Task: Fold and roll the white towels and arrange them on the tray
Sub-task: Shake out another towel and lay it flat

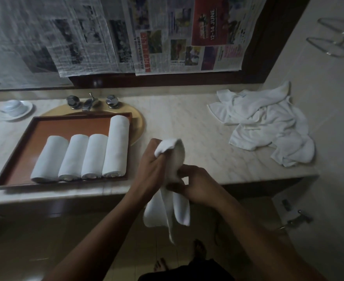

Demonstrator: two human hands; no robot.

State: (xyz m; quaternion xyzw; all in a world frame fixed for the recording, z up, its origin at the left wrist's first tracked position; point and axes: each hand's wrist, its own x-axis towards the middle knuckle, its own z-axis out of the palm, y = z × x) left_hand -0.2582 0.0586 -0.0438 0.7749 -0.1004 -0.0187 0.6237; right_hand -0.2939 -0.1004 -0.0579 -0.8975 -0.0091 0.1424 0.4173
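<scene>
A white towel [173,159] is held in the air over the counter's front edge, partly rolled, with its loose end [167,216] hanging below the counter. My left hand [150,165] grips its upper part and my right hand [195,185] pinches its middle. To the left a brown wooden tray [15,157] lies over the sink and holds several rolled white towels [82,157] side by side; the rightmost roll [117,145] is longer. A heap of loose white towels [264,122] lies on the counter at the right.
Chrome taps and a spout [91,102] stand behind the tray. A white soap dish [15,108] sits at the far left. Newspaper sheets [126,33] cover the mirror behind. A tiled wall with a clear rack [337,37] bounds the counter on the right.
</scene>
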